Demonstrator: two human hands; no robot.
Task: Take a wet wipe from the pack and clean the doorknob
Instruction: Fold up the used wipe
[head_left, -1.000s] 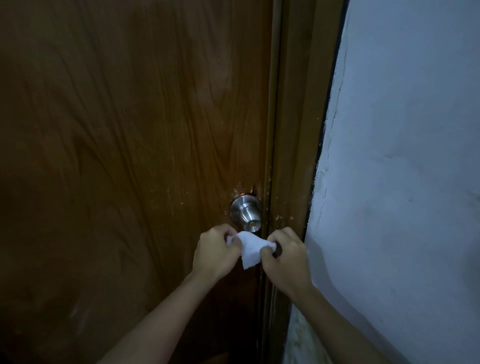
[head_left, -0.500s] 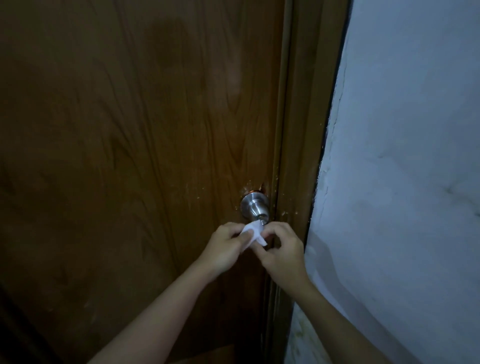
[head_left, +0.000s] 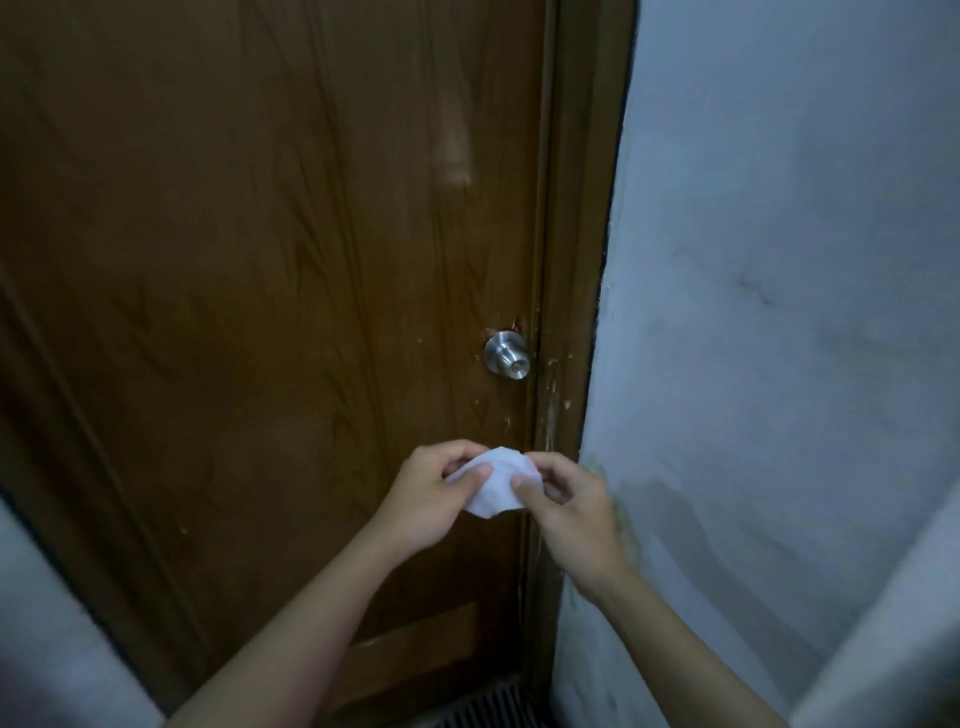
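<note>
Your left hand (head_left: 426, 499) and right hand (head_left: 566, 512) pinch a white wipe (head_left: 496, 483) at frame center, below the doorknob (head_left: 506, 356).

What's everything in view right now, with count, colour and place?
Round brushed-metal doorknob: one, silver, right edge of the door, above the hands, untouched.
Crumpled white wet wipe: one, white, held between both hands below the knob.
Brown wood-grain door: one, brown, fills left and centre.
Brown wooden door frame: one, brown, right of the door.
Rough painted wall: one, pale bluish, right side.
Dark floor grate: one, bottom centre.
Left hand: one, fingers pinching the wipe.
Right hand: one, fingers pinching the wipe.
</note>
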